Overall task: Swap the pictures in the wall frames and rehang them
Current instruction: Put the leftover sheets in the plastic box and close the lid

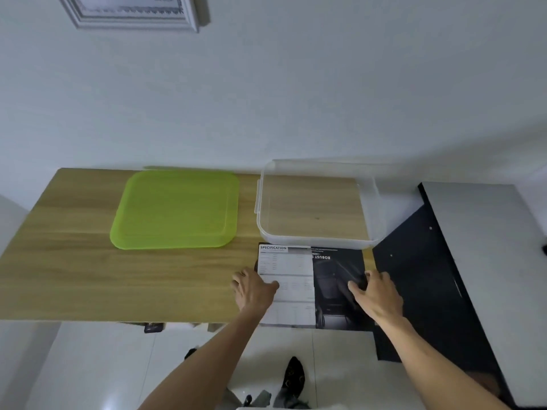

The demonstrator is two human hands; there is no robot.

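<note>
A printed sheet (296,270), half white with the heading SPECIFICATION and half dark, lies on the wooden table (74,261) near its front right corner. My left hand (254,290) rests on the sheet's left edge, thumb on the white part. My right hand (376,292) lies on the sheet's dark right side with fingers spread. A white-framed picture (133,11) hangs on the wall at the top left, only its lower part in view.
A green plastic lid (177,208) lies flat mid-table. A clear plastic box (316,202) stands behind the sheet. A dark cabinet with a grey top (479,232) stands at the right. White tiled floor and my feet show below the table's front edge.
</note>
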